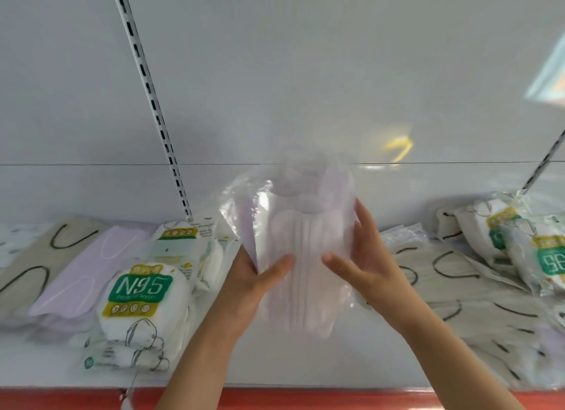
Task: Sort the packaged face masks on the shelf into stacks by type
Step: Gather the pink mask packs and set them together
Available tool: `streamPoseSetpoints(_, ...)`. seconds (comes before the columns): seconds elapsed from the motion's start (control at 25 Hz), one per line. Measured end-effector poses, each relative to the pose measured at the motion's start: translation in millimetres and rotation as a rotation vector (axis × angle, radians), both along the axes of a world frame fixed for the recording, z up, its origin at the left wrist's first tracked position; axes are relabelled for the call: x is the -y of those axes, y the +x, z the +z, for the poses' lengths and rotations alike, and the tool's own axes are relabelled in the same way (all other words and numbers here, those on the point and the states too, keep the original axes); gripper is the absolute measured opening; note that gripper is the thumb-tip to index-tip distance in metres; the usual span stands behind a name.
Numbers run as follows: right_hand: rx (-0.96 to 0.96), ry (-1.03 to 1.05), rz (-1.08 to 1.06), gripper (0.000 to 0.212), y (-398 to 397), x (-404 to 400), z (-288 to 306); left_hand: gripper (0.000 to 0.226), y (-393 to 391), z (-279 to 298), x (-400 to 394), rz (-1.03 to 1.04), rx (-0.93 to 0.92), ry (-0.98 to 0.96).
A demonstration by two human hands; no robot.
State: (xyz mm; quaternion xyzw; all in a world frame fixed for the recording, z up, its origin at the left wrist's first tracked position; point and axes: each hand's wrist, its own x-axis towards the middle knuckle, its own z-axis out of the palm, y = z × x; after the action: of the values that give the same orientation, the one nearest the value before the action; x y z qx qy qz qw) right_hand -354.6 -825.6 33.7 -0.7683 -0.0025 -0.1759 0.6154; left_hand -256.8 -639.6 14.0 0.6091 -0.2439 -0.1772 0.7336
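white shelf point(275, 376): n95 packs point(143, 299), lilac masks point(82, 275), beige masks point(458, 275).

Shelf point(275, 376): N95 pack point(140, 296) front-left, flat packs point(76, 275) beside it toward left edge; pile point(477, 287) at right edge.

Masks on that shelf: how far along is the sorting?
Partly done. On the left, a beige stack, a lilac stack and N95 packs already lie grouped. In hand: a lilac pack, held upright between the left hand and right hand. Left: the jumbled pile of beige and N95 packs on the right.
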Motion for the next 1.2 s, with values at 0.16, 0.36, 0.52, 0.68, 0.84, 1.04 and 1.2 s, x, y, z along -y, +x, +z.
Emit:
streamPoseSetpoints(0.16,-0.1,0.02,0.0,0.12,2,-2,-2,0.068,-3,-9,-3,-0.125,0.077,0.183)
streamPoseSetpoints(0.36,-0.003,0.031,0.011,0.092,3,-4,4,0.045,-16,-3,3,0.016,0.16,0.202)
streamPoseSetpoints(0.52,0.005,0.13,0.096,0.116,0,-3,-1,0.084,-16,-4,-1,-0.219,0.056,0.225)
streamPoseSetpoints(0.68,0.019,0.159,0.03,0.117,-2,-19,-11,0.043,-33,-8,14,-0.004,0.117,0.268)
streamPoseSetpoints(0.84,0.056,-0.121,-0.274,0.14,-4,-45,4,0.033,-27,-9,32,0.429,0.579,0.381)
streamPoseSetpoints(1.04,-0.096,0.112,-0.561,0.066,12,-23,-19,0.115,-43,-26,31,-0.296,0.647,0.778)
streamPoseSetpoints(1.2,0.074,0.315,-0.308,0.036,6,24,8,0.09,-19,-11,10,0.052,0.384,0.403)
